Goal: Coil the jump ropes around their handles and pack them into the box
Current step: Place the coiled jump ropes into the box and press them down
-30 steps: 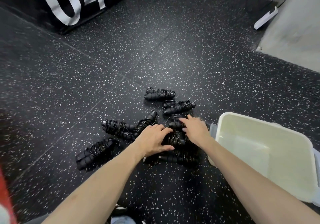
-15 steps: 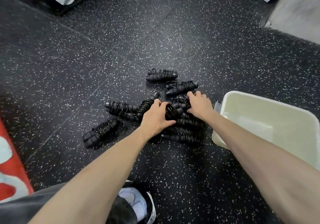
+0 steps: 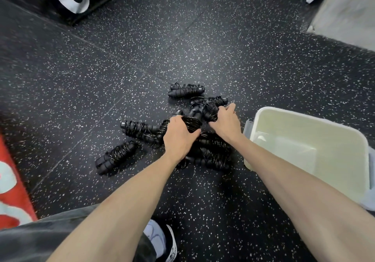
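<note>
both hands, left (image 3: 179, 138) and right (image 3: 225, 122), each grip a glossy black coiled jump rope bundle (image 3: 190, 122) beside the box (image 3: 263, 113).

Speckled black rubber floor (image 3: 85, 75) across the frame. At centre, a cluster of coiled black jump ropes (image 3: 211, 152). Left hand (image 3: 179, 138) curled round one coiled bundle (image 3: 191, 122); right hand (image 3: 225, 122) gripping another bundle (image 3: 211, 110) just beside it. Separate coils at left (image 3: 115, 157), centre left (image 3: 140, 129) and above (image 3: 186, 90). Pale open box (image 3: 357, 140) at right, touching the pile's edge. Shoe (image 3: 162, 241) at bottom.
</note>
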